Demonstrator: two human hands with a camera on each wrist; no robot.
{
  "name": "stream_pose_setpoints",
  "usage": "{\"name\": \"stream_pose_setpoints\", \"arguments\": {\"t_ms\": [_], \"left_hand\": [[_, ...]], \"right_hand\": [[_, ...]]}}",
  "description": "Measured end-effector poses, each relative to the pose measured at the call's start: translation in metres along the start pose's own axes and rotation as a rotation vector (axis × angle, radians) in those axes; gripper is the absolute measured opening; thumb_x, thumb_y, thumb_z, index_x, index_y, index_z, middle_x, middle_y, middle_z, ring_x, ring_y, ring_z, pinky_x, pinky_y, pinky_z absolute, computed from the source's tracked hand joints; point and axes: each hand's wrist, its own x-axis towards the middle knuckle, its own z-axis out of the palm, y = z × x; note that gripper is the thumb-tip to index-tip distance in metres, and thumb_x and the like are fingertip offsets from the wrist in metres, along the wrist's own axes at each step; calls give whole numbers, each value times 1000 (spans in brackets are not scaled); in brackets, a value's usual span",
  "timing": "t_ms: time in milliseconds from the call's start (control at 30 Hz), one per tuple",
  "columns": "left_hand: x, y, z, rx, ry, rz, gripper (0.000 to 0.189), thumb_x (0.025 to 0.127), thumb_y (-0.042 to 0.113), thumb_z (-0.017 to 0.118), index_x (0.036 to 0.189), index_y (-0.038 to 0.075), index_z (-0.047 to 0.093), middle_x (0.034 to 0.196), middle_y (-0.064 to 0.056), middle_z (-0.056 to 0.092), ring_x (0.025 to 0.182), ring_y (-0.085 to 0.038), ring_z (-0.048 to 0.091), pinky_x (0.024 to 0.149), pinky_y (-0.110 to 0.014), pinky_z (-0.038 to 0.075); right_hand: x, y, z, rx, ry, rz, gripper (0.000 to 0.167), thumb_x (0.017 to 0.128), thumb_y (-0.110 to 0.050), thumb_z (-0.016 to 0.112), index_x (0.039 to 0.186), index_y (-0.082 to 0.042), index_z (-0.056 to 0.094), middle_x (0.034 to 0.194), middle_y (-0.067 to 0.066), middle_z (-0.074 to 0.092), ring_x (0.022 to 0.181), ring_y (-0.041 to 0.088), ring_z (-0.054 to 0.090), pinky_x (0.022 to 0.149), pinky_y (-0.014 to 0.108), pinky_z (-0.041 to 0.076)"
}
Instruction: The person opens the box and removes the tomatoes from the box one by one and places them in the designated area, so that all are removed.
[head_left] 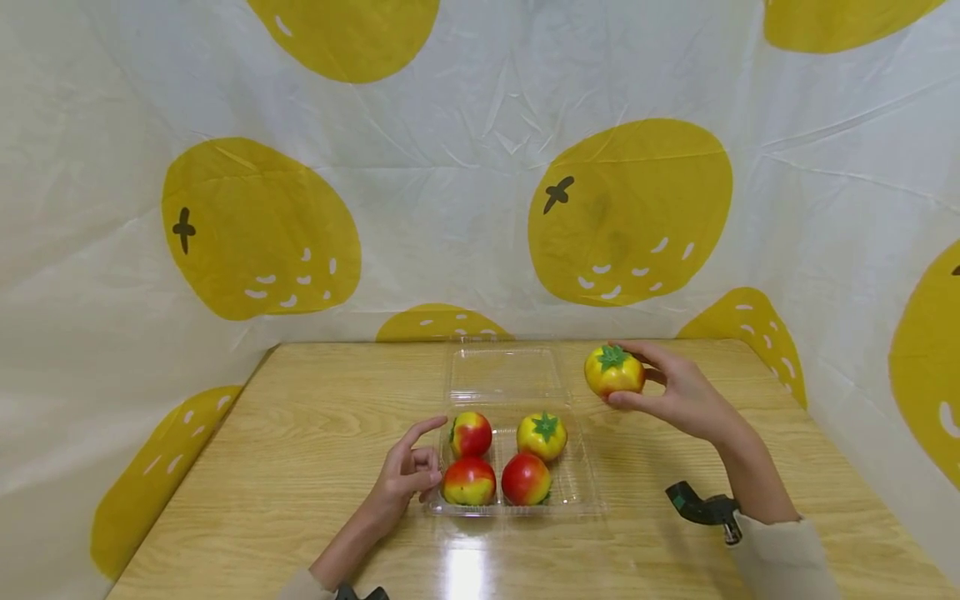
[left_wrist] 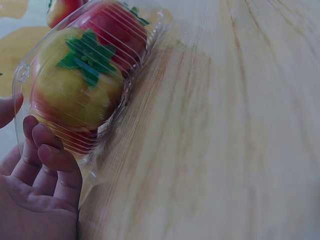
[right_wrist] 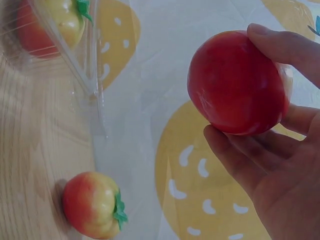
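Note:
Lifted above the table at the right, a glossy red-and-yellow tomato (head_left: 613, 372) is gripped by my right hand (head_left: 686, 396). Its red side (right_wrist: 237, 82) faces the right wrist camera, between thumb and fingers. A clear plastic clamshell box (head_left: 581, 492) lies with its lid (head_left: 504, 375) folded back. Inside it sit several tomatoes (head_left: 469, 482), with the back right one (head_left: 542, 436) showing its green leaves. My left hand (head_left: 397, 479) rests against the box's left side, index finger extended and other fingers loosely bent. Through the plastic, a tomato (left_wrist: 77, 85) shows near its fingertips.
Another tomato (right_wrist: 92, 205) lies on the table outside the box, seen in the right wrist view; my right hand appears to hide it from the head view. The wooden table (head_left: 322, 400) ends at a fruit-print curtain (head_left: 442, 208) behind and at the sides.

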Motion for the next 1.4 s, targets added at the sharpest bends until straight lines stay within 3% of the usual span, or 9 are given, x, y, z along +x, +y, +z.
{"name": "stream_pose_setpoints", "arguments": {"t_ms": [367,567,900,1400], "left_hand": [[-1,0,0,13,7,-5,69,91,-6,52,155,-10,26,75,0,53,55,-33,34,44,-33,39],[0,-1,-1,37,25,-44,71,91,-4,54,155,-10,25,74,3,54,56,-34,34,45,-33,39],[0,0,-1,44,20,-42,69,92,-3,54,155,-10,25,75,2,55,57,-36,34,45,-34,40],[0,1,1,35,21,-41,70,92,-3,54,155,-9,25,75,4,55,56,-32,36,46,-31,40]], "right_hand": [[-2,9,-5,-16,23,57,63,90,-16,80,147,-8,54,142,15,60,113,-10,53,95,3,42],[-3,14,-11,-1,40,57,64,90,-12,79,147,-3,53,141,20,58,111,-10,54,94,2,42],[-4,23,-18,11,46,116,65,94,-15,77,151,-3,49,144,21,55,110,-12,52,93,0,40],[-5,32,-18,39,54,140,63,95,-15,75,150,0,48,142,22,55,109,-12,53,92,0,43]]}}
